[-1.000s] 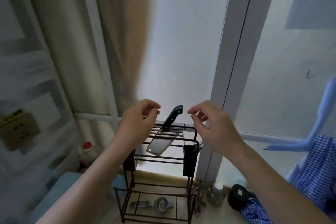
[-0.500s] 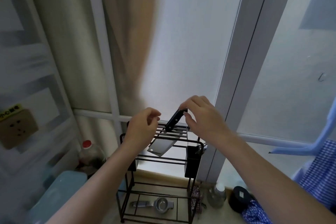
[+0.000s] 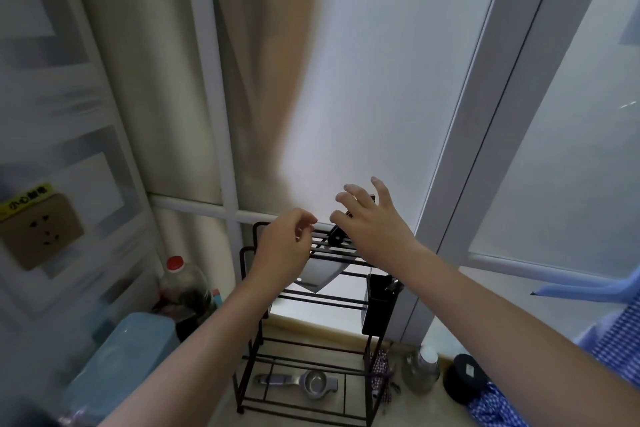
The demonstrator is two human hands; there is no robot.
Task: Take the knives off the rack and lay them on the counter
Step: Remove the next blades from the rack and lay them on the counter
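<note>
A cleaver stands in the top slots of a black wire rack. Its steel blade hangs below the bars and its black handle slants up to the right. My right hand lies over the upper part of the handle with fingers spread and not closed on it; the thumb is just left of the handle. My left hand hovers at the rack's top left bars, loosely curled and holding nothing. I see no other knife on the rack.
A black holder hangs on the rack's right side. A metal squeezer lies on the bottom shelf. Left stand a red-capped bottle and blue container. Right are a glass bottle, black jar, checked cloth.
My right hand went from pinching the cleaver's handle to spreading its fingers over it, reaching further along. The left hand has barely moved. The cleaver stays in the rack.
</note>
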